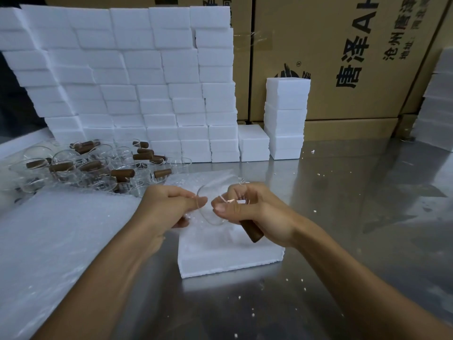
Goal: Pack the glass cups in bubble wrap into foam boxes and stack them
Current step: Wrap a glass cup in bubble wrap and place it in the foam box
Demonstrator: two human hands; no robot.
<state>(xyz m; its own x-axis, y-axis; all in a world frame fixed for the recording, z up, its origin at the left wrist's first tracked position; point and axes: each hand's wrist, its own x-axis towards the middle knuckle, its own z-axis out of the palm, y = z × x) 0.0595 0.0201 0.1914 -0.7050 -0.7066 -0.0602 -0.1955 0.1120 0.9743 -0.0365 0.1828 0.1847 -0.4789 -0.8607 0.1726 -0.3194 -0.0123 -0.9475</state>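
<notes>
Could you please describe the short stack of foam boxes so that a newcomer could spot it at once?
Start at the big wall of foam boxes behind the steel table. Right of it sits a single low box, then the short stack. It alone stands free as a narrow column, against the cardboard cartons.

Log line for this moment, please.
stage: wrapping cup | left hand: pinches bubble wrap | right hand: holds glass cup | under hands: foam box | table
</notes>
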